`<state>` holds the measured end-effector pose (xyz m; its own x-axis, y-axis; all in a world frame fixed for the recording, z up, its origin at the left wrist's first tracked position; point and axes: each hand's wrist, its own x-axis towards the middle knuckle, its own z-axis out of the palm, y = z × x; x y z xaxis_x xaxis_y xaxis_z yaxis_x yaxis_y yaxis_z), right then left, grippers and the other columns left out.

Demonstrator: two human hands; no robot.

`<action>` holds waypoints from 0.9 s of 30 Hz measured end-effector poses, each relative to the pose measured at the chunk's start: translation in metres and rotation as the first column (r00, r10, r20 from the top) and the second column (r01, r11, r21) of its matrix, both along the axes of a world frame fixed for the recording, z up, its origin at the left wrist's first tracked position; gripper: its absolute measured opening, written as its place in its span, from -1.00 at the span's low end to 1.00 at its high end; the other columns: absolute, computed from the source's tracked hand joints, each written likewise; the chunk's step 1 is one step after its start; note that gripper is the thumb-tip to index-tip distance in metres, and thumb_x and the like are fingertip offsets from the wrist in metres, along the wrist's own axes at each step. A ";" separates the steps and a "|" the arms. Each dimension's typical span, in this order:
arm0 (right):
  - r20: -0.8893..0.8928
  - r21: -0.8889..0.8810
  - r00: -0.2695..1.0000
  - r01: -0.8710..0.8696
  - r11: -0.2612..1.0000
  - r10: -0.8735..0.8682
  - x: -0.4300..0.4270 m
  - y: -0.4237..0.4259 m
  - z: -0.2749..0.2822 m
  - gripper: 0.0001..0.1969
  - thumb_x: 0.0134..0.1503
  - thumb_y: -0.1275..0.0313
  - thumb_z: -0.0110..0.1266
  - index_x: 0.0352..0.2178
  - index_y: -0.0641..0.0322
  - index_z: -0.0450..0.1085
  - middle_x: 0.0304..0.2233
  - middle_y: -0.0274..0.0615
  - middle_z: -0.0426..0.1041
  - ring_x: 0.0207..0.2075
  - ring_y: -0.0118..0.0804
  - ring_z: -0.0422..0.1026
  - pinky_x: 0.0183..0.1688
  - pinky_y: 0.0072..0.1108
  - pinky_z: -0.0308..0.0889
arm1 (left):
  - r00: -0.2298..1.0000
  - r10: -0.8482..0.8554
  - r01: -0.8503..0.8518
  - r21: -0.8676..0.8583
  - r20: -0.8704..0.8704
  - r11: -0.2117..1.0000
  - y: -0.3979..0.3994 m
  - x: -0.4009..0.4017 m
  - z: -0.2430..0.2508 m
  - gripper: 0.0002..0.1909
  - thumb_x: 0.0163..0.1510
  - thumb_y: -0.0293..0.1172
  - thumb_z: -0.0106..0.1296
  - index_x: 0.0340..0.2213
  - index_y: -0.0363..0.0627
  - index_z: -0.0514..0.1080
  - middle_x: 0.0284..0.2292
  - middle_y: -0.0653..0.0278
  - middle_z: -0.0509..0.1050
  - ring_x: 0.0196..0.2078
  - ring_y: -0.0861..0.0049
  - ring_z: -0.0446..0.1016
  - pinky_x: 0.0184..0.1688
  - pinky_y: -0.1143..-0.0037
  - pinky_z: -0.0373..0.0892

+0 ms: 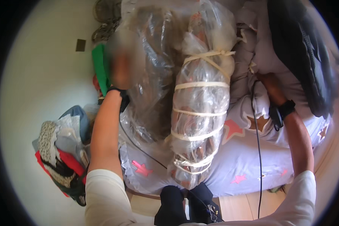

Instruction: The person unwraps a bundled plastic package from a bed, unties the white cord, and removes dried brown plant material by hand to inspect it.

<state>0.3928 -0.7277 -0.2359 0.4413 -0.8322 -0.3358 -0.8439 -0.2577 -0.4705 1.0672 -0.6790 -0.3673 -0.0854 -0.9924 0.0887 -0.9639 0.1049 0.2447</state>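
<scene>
A long bundle wrapped in clear plastic (199, 97) lies lengthwise before me, bound around with cream-coloured cord (201, 84). To its left rests something brown and fluffy-looking under loose clear plastic (155, 70). My left hand (123, 65) is over the left edge of that plastic, beside a green piece of material (100, 67); a blur covers its fingers. On the right, my right hand (271, 84) reaches into a bunched lilac star-print cloth (257, 99), its fingers hidden by the folds. Each wrist wears a black band with a small device.
A mattress with a star-print sheet (237, 161) supports the bundles. Dark zipped bag or garment (302, 56) lies at upper right. Clothes and bags (62, 152) are piled by the white wall (45, 70). Black cables (257, 147) run from both wrists towards my body.
</scene>
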 end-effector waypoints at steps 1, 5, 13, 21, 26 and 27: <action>-0.141 -0.281 0.959 -0.278 0.919 0.247 -0.022 0.004 0.003 -0.74 0.19 0.44 0.02 -0.10 0.21 0.47 -0.40 0.13 0.51 -0.37 0.06 0.49 -0.24 -0.27 0.36 | 0.990 0.046 -0.035 0.085 -0.132 0.996 -0.010 -0.032 -0.007 -0.40 0.38 -0.25 -0.19 0.35 -0.18 0.02 0.33 0.03 0.11 0.38 0.22 0.08 0.40 0.35 0.00; -0.184 0.047 0.983 -0.007 0.999 0.015 -0.024 0.002 0.000 -0.71 0.32 0.36 -0.03 0.00 0.19 0.45 -0.27 0.16 0.51 -0.25 0.07 0.48 -0.15 -0.27 0.37 | 0.901 0.280 -0.154 0.358 -0.332 0.921 -0.009 -0.035 0.025 -0.38 0.37 -0.17 -0.24 0.33 -0.24 0.04 0.32 -0.03 0.16 0.35 0.14 0.15 0.35 0.36 0.09; -0.138 -0.333 0.930 -0.368 0.868 0.341 -0.069 -0.006 -0.058 -0.47 0.08 0.62 -0.07 0.13 0.19 0.38 -0.22 0.10 0.50 -0.18 0.09 0.45 -0.04 -0.27 0.33 | 0.751 0.542 -0.356 0.461 -0.377 0.813 0.056 -0.061 0.152 -0.47 0.36 -0.11 -0.10 0.21 -0.17 0.28 0.07 0.03 0.47 0.11 0.32 0.46 0.14 0.42 0.33; -0.055 -0.312 0.943 -0.329 0.891 0.329 -0.046 -0.004 -0.037 -0.62 0.17 0.55 -0.05 0.03 0.21 0.44 -0.37 0.11 0.50 -0.34 0.02 0.47 -0.18 -0.26 0.38 | 0.805 0.244 -0.181 0.167 -0.541 0.969 0.148 -0.271 0.274 -0.18 0.20 0.00 0.14 0.25 -0.35 0.14 0.18 -0.10 0.29 0.22 0.07 0.28 0.27 0.18 0.19; -0.137 -0.333 0.955 -0.294 0.896 0.262 -0.045 -0.005 -0.033 -0.64 0.19 0.53 -0.04 0.02 0.18 0.45 -0.41 0.11 0.47 -0.34 0.04 0.46 -0.20 -0.26 0.38 | 0.918 0.286 -0.214 0.264 -0.274 0.941 0.149 -0.347 0.284 0.28 -0.15 0.07 0.42 0.31 -0.40 -0.12 0.09 -0.38 0.23 0.17 -0.19 0.21 0.22 0.05 0.16; -0.143 -0.401 0.941 -0.339 0.851 0.307 -0.046 -0.003 -0.034 -0.62 0.19 0.53 -0.04 0.04 0.16 0.44 -0.41 0.12 0.46 -0.34 0.04 0.46 -0.21 -0.27 0.39 | 0.919 0.281 -0.208 0.265 -0.276 0.942 0.149 -0.349 0.283 0.28 -0.15 0.07 0.42 0.31 -0.40 -0.12 0.09 -0.38 0.23 0.17 -0.19 0.21 0.22 0.05 0.16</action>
<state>0.3472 -0.7307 -0.2703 0.6976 -0.7157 -0.0329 -0.7060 -0.6789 -0.2018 0.7183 -0.5300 -0.0839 0.1574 -0.9749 -0.1573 -0.8264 -0.2172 0.5195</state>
